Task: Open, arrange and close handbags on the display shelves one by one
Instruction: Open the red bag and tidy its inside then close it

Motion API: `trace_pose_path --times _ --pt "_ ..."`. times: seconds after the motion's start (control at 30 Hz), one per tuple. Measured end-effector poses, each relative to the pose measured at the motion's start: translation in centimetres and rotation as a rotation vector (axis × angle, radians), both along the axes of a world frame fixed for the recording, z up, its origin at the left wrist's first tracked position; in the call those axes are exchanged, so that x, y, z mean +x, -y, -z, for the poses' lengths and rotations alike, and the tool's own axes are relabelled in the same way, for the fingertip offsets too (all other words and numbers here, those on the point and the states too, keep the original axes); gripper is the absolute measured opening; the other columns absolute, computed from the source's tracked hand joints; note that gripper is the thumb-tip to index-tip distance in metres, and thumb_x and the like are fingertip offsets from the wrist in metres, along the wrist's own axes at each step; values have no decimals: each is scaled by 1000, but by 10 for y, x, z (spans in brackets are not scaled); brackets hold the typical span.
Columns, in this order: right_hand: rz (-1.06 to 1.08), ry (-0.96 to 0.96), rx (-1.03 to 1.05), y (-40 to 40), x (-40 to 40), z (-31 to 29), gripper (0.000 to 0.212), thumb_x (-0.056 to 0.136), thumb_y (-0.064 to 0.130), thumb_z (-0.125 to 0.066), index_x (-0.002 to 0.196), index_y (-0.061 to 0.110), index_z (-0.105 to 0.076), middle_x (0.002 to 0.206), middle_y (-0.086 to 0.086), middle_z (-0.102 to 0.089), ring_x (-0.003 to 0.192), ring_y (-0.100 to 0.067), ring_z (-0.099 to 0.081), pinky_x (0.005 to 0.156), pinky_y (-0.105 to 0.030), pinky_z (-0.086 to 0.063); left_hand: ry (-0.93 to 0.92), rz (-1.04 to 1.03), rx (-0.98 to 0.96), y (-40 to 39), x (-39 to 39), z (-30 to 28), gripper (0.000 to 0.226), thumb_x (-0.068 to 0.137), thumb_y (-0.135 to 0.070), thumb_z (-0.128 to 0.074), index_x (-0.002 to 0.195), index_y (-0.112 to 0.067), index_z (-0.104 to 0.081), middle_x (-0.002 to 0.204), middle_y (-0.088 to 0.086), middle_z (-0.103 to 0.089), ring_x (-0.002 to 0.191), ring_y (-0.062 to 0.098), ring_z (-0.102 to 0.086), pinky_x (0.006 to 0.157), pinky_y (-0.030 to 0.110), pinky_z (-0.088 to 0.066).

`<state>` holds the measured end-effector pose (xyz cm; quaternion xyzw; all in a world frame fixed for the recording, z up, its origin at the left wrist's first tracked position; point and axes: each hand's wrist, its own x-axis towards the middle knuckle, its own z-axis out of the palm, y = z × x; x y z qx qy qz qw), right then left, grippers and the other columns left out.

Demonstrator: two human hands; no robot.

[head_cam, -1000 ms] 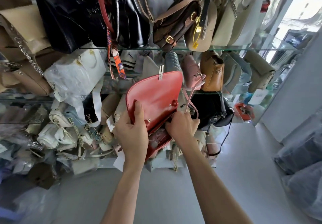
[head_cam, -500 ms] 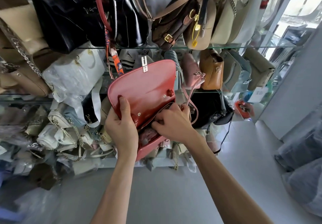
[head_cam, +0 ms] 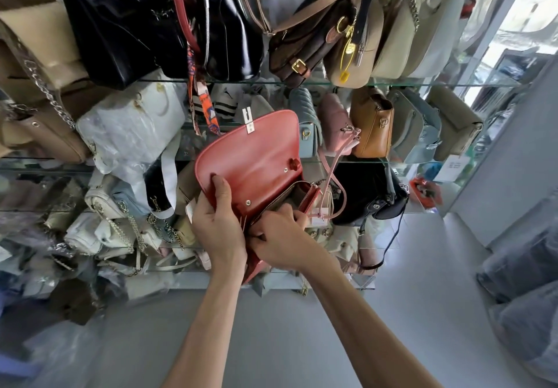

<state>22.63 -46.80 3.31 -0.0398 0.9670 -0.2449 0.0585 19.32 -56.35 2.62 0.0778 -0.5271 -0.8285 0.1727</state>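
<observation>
Left hand: grip curled round the red handbag, thumb on its raised flap; right hand: fingers bent at the open zip, whether pinching cannot be told; bag held before glass shelves crowded with handbags; smooth leather, rounded flap, metal clasp.

The open flap bag in the middle is showing coral red, its clasp shining silver and its lining looking brown. Behind it, a tan bag, a dusty pink bag and a pale blue quilted bag are sitting together. Above, two glossy black bags are hanging beside a brown patterned bag. An orange, blue and white patterned strap is dangling down.
</observation>
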Motion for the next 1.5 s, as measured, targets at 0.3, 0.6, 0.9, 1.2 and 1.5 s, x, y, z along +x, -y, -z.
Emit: trace_pose_path --times 0.3,0.6,0.9,1.2,1.5 --pt "-97 -100 -172 -19 -11 1 23 101 44 -58 102 36 -79 89 8 -59 105 -23 -37 97 -41 -28 -13 13 -112 21 -17 6 33 96 -51 -64 100 -21 -77 98 -6 -78 99 15 -72 90 36 -57" --pt "293 -413 -421 -87 -20 -6 5 92 35 -74 96 35 -71 105 10 -65 102 6 -56 101 -33 -47 116 86 -19 53 -32 1 19 103 -32 -61 99 -16 -72 81 -10 -79 75 5 -75 64 17 -57" --pt "113 134 -420 -119 -6 -11 40 94 58 -61 104 25 -81 95 13 -78 89 -7 -73 87 -29 -54 99 128 -42 74 -43 5 23 101 -33 -62 109 -14 -73 108 2 -79 102 20 -74 87 29 -62" --pt "120 100 -552 -120 -7 -7 39 87 56 -70 98 19 -77 91 8 -78 84 -9 -73 79 -29 -54 58 140 -89 84 -47 4 26 101 -35 -60 109 -14 -73 106 1 -79 104 20 -73 85 28 -60" --pt "124 242 -792 -112 -1 -12 24 101 38 -61 93 20 -74 91 12 -75 85 -6 -67 82 -30 -43 -41 185 -153 80 -50 -3 25 94 -35 -62 104 -14 -72 92 -10 -79 91 5 -73 76 17 -58"
